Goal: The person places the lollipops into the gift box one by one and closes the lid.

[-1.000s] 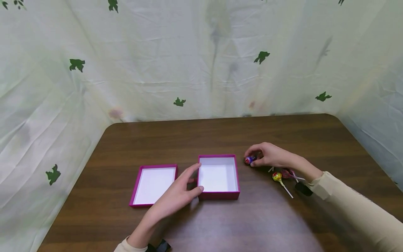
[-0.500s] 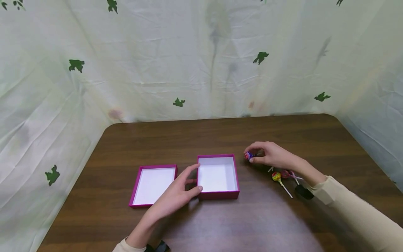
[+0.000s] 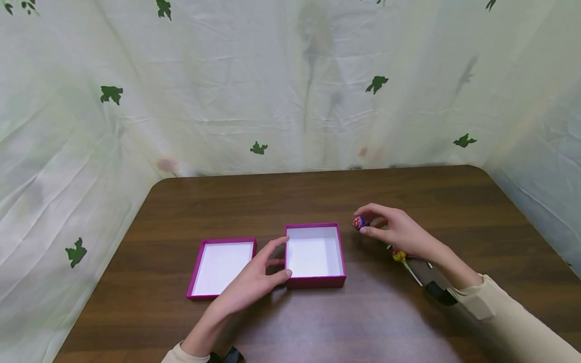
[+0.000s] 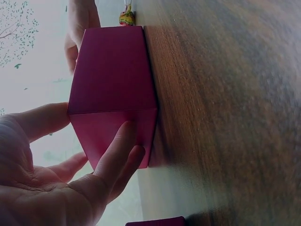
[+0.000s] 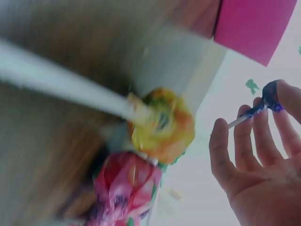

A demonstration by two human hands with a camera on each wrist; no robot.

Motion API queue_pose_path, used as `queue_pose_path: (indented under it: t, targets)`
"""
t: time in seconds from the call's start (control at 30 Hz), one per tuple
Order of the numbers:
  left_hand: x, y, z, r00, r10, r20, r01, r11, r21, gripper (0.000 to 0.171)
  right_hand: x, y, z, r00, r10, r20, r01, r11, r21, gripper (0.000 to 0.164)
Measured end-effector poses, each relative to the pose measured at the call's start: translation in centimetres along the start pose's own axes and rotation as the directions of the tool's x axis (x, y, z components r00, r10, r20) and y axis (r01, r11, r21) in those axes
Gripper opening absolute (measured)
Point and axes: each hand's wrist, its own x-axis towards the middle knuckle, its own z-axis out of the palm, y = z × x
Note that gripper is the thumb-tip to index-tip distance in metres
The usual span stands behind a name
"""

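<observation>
Apparently at the lift: pinching the blue pop [image 3: 358, 223] between thumb and fingers of the right hand [image 3: 393, 229], clear of the table [image 3: 363, 322], just right of the box [image 3: 315, 283]. Resting the left hand [image 3: 257, 276] against the box's left side, spread-fingered, gripping nothing. Likely calling next for a short shift left over the box, minding the stick [image 5: 237, 121], then lowering in; leaving the yellow pop [image 3: 399, 255] aside.
</observation>
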Motion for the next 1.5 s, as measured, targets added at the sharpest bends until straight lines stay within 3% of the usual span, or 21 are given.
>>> queue_pose_path:
  t: [0.33, 0.83, 1.23, 1.5]
  targets:
    - [0.2, -0.3, -0.1, 1.000, -0.008, 0.004, 0.008, 1.000, 0.017, 0.066, -1.0, -2.2, 1.5, 0.993, 0.037, -0.114, -0.025, 0.994, 0.104, 0.027]
    - [0.4, -0.3, 0.0, 0.999, -0.038, 0.012, 0.038, 0.999, -0.019, 0.065, -0.8, -5.6, 3.8, 0.989, -0.008, -0.146, 0.057, 0.940, 0.336, 0.030]
    - [0.4, -0.1, 0.0, 0.999, -0.048, 0.004, 0.048, 0.998, -0.046, 0.066, 0.6, -7.4, 5.4, 0.993, -0.026, -0.116, 0.072, 0.910, 0.409, 0.028]
    - [0.4, -0.2, 0.0, 0.999, -0.051, 0.005, 0.052, 0.998, -0.047, 0.065, 1.7, -7.6, 6.9, 0.995, -0.046, -0.092, 0.076, 0.930, 0.359, 0.026]
